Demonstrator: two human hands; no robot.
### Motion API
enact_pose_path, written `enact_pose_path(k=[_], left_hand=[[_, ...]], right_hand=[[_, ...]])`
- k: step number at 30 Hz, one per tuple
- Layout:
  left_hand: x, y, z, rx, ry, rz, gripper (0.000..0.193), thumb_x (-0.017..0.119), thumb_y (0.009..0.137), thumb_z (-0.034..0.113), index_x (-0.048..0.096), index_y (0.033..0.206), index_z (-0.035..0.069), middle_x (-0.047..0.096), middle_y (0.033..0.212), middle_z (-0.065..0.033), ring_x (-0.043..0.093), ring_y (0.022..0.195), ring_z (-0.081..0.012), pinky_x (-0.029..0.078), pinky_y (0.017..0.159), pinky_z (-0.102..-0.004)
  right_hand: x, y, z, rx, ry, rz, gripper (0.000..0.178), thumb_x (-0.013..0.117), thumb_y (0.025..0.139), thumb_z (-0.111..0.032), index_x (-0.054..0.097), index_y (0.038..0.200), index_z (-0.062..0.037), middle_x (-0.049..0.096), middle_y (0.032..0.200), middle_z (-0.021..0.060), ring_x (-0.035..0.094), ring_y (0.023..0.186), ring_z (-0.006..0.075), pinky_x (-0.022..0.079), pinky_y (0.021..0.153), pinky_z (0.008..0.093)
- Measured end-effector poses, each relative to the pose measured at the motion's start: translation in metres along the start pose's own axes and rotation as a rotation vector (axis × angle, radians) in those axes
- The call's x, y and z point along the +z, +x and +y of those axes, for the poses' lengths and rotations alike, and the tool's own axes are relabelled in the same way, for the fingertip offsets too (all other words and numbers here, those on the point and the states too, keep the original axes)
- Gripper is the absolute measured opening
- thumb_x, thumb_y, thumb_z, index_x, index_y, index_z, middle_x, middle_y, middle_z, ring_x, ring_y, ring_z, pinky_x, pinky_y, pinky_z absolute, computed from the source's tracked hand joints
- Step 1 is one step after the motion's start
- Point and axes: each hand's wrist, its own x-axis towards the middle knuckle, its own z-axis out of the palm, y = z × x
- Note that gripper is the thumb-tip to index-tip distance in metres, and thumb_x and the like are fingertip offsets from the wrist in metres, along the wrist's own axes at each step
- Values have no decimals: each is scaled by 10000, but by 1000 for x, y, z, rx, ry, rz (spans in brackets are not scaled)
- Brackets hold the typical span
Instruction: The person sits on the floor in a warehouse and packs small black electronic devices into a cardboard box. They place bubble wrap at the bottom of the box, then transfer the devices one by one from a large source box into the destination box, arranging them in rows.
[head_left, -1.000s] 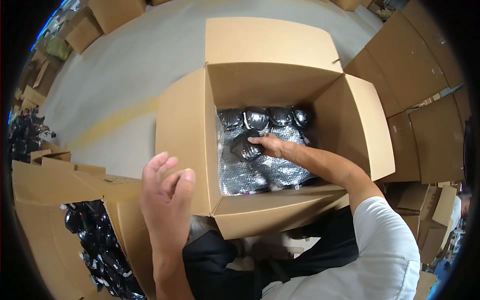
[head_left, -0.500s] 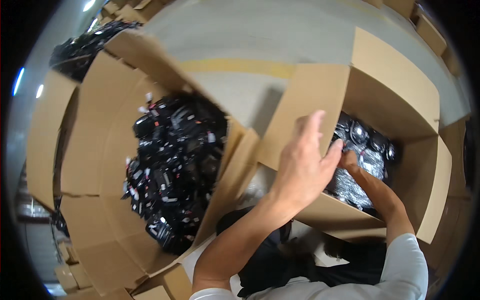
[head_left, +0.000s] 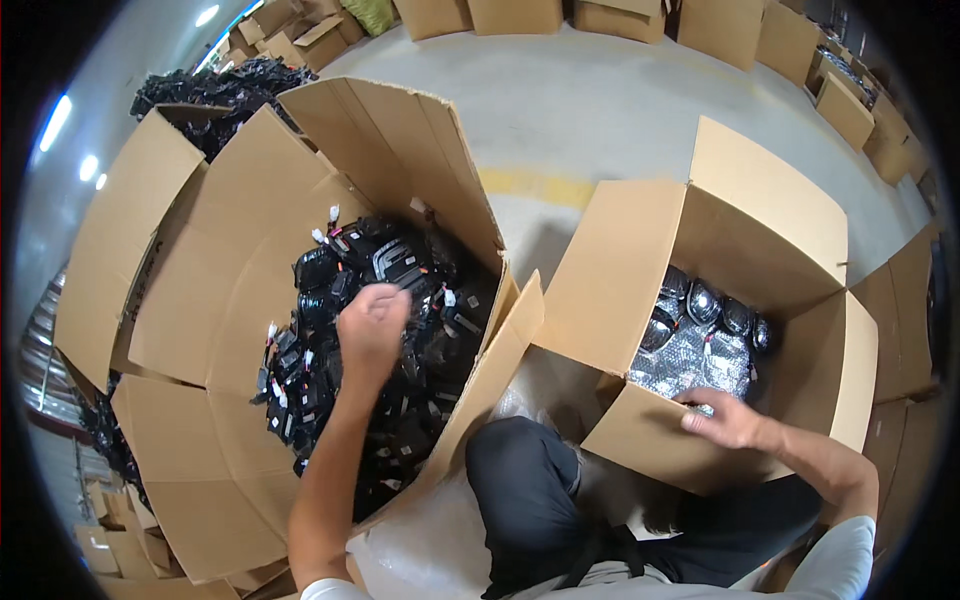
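My left hand [head_left: 373,328] hovers over the large open cardboard box [head_left: 185,330] at left, its fingers curled together with nothing visible in them. Below it is a heap of glossy black plastic parts [head_left: 395,385], many with short cables and white connectors. My right hand [head_left: 728,420] grips the near rim of the smaller cardboard box [head_left: 650,435] at right, fingers over the edge and thumb on the outer side. Inside that box, rounded black parts [head_left: 704,303] line the far and left sides, around a sheet of silvery bubble wrap [head_left: 690,362].
Another black heap [head_left: 225,90] rises behind the left box. Several cardboard boxes [head_left: 515,15] line the far floor, and more stand along the right. Clear plastic wrap [head_left: 420,545] lies beside my knee [head_left: 520,480]. Raised flaps [head_left: 770,195] surround both boxes.
My left hand has swung from beside the right box to above the left heap, its fingers curling. My right hand has withdrawn from the bubble wrap to the near rim. The view has shifted.
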Motion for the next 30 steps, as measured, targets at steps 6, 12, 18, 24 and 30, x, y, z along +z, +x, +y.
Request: enact_pose_path(k=[6,12,18,24,30], left_hand=[[14,8,-147,76,823,-126,932,859,750,275,361,1503,42,342,1545,-256,400,1371,-483,410,1080,-547],[59,36,-149,5,1098,-225,803,840,762,243,431,1429,62,365,1535,-222,393,1378,-483,473,1031,-571],[48,27,-174,99,1203,-176,534,789,790,194,521,1230,51,375,1534,-216,422,1379,-439,588,900,-485],[-4,42,-161,330,848,-93,338,744,836,95,562,1110,16,485,1414,-231,555,1237,-379,529,957,-427],[-118,13,-67,-215,-199,4,350,659,991,117,562,1295,-28,635,1236,-107,630,1125,-223,480,1033,-350]], right_hand=[[25,17,-15,51,-144,-7,607,692,944,-464,591,1288,26,668,1066,259,676,982,429,546,860,470],[28,13,-3,112,-293,34,523,689,944,-436,621,1229,-2,681,1004,227,687,914,415,555,819,480],[25,17,-9,139,-338,35,457,678,948,-427,626,1160,-25,687,983,220,688,886,417,557,774,501],[27,7,1,98,-356,60,458,664,951,-448,617,1120,-25,695,961,228,691,874,420,554,771,504],[27,9,-6,79,-338,47,461,661,956,-417,624,1166,-8,698,999,226,686,935,423,554,841,491]])
